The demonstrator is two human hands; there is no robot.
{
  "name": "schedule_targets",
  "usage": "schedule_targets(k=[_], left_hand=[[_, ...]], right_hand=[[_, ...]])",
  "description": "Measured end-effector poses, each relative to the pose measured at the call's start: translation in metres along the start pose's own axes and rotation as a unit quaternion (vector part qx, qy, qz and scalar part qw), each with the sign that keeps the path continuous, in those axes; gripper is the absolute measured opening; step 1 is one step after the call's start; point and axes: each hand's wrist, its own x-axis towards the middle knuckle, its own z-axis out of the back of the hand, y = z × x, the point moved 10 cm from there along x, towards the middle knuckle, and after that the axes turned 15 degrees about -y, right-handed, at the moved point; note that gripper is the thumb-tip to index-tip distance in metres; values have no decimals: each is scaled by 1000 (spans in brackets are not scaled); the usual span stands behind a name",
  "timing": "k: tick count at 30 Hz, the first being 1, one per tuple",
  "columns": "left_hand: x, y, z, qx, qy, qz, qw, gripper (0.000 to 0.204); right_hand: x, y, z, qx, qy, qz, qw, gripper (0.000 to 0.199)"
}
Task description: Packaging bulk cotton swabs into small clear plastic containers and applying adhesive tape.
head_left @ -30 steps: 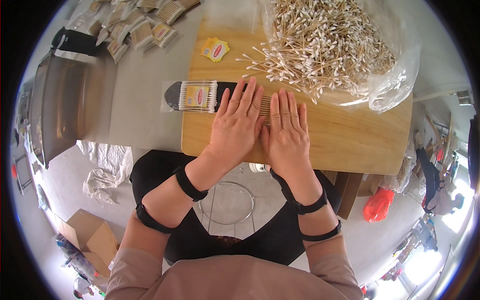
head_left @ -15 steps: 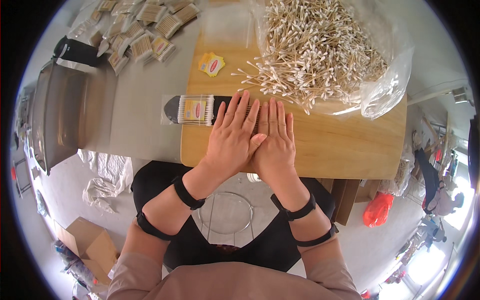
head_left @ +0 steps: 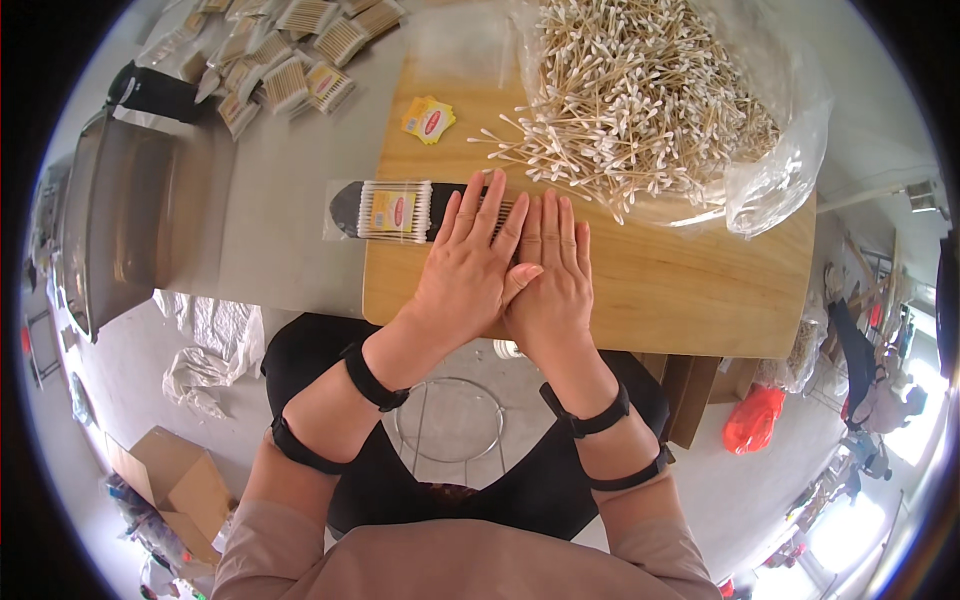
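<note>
Two hands lie flat together, left hand [head_left: 468,268] overlapping right hand [head_left: 548,275], fingers straight and closed, pressing cotton swabs [head_left: 505,210] on the board [head_left: 680,290]. I judge one packet [head_left: 394,210], left of my fingertips, done; the loose heap [head_left: 640,95] beyond remains.

Left hand [head_left: 470,270] has closed in against right hand [head_left: 548,275], thumb now overlapping it; previously apart.

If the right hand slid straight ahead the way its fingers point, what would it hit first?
Most likely the loose cotton swabs spilling from the heap in the clear plastic bag on the wooden board. The right hand lies flat, fingers pointing toward them; only bare board shows between.
</note>
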Motion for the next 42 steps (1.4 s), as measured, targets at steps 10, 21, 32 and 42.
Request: schedule_targets(k=[10,21,32,42], left_hand=[[0,6,-4,28,17,-2,999,71],[0,5,-9,32,1,-1,999,74],[-1,6,-7,46,-8,1,999,68],[5,4,1,44,-28,12,999,59]], right_hand=[[-2,-2,-6,-9,9,1,1000,62],[1,-2,2,11,-18,-1,1000,60],[-3,-4,-3,21,-1,8,1000,57],[11,-47,51,289,-164,-82,940,30]])
